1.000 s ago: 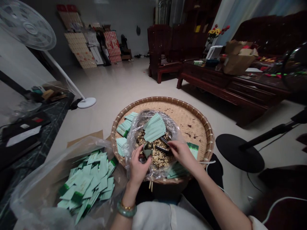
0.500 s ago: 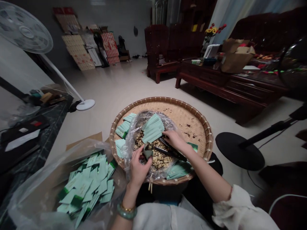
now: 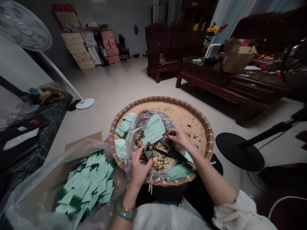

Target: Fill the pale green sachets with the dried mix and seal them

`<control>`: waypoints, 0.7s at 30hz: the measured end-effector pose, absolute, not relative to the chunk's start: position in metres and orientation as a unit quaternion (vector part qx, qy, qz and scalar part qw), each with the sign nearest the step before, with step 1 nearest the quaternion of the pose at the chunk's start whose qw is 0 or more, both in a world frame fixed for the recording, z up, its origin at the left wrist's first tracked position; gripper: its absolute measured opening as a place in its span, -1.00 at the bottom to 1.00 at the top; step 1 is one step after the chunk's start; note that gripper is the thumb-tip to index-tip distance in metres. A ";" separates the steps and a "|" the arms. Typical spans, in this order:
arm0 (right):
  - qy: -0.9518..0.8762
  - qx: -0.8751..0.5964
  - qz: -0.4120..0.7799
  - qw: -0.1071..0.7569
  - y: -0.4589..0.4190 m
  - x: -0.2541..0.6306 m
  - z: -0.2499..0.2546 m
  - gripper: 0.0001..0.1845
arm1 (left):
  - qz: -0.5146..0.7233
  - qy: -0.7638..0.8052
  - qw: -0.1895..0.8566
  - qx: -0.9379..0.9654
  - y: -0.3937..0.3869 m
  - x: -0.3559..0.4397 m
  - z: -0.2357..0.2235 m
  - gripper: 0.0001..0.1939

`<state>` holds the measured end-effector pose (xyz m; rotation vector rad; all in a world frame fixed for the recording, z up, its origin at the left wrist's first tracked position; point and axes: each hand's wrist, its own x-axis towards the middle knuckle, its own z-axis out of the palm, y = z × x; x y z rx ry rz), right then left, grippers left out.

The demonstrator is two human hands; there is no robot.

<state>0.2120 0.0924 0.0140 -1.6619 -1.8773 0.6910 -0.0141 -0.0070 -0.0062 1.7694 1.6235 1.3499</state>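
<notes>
A round woven basket holds a plastic bag of dried flower bits. Above them the hands are apart: the left hand clamps a green paper packet against the tip of dark tongs; the half-curled right hand lies over the tongs, its grip unclear.
</notes>
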 end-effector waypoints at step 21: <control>-0.520 -0.418 0.562 0.490 0.031 0.156 0.081 -0.77 | 0.463 0.548 0.125 0.685 -0.011 -0.005 0.001 -0.54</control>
